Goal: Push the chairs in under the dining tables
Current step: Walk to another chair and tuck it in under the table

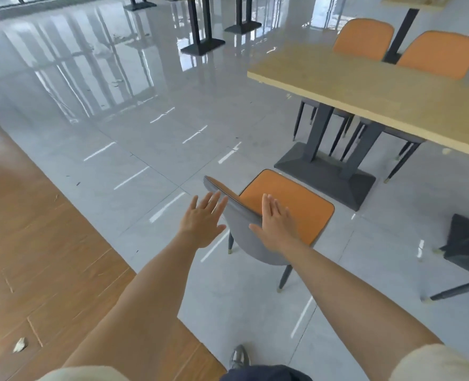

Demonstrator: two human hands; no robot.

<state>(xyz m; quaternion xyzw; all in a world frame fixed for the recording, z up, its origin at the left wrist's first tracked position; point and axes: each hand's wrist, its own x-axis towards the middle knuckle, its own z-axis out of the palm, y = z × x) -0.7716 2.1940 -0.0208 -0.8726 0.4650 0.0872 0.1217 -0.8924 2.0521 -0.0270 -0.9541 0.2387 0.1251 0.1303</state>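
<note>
Both grips open, nothing held: left hand [202,219] at lower centre of the frame, fingers spread flat, hovering just left of the backrest edge; right hand [275,225] just beside it, palm down with fingers together, over the spot where backrest meets seat, whether touching cannot be told. Orange-seated chair [288,207] with grey shell back and dark tapered legs, standing at centre of the frame on the grey tiled floor [134,127], pulled clear of the counter, seat front pointing toward the upper right. Light wooden counter [379,89] at upper right, resting on a dark grey pedestal base [326,174] near the chair's front edge but apart from it. Two more orange chairs [364,38] on the far side of that counter, backrests rising above its top, legs visible beneath it. Part of another dark chair [467,243] at the right edge, lower down. Black pedestal legs [200,31] of further counters along the top centre, window reflections across the glossy tiles at upper left. Brown wood-look flooring [35,257] filling the lower left, a small pale scrap [20,345] lying on it. Bare forearms reaching up from the bottom edge, pale short sleeves at both lower corners, a grey shoe [238,357] at bottom centre.
</note>
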